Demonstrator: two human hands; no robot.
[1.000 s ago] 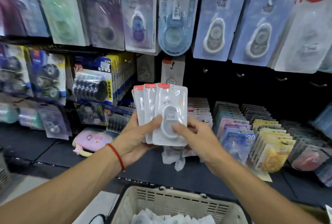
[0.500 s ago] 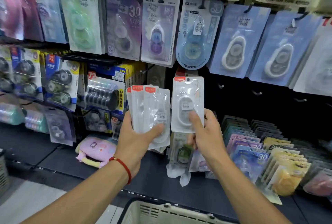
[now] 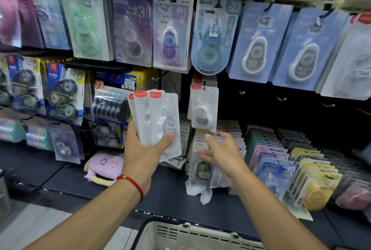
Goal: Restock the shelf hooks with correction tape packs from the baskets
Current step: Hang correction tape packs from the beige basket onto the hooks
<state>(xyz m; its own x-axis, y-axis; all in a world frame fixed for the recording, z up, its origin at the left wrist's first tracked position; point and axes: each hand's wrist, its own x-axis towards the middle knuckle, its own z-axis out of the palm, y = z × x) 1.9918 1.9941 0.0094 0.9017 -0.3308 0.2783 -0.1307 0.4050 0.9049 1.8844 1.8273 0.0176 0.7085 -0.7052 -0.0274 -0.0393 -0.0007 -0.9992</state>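
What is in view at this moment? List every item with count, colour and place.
Fanned packs: about four, white with red tabs, gripped in the left hand.
Hung pack: one, white, on a middle hook, free of both hands.
Hanging carded packs: many, purple, blue and green, upper hooks.
Boxed packs: many rows, mixed colours, shelf at right.
Pink pouch: one, shelf at left.
Basket: one, cream, bottom centre.
Left hand: grip around the fan.
Right hand: open, empty, below the hung pack.
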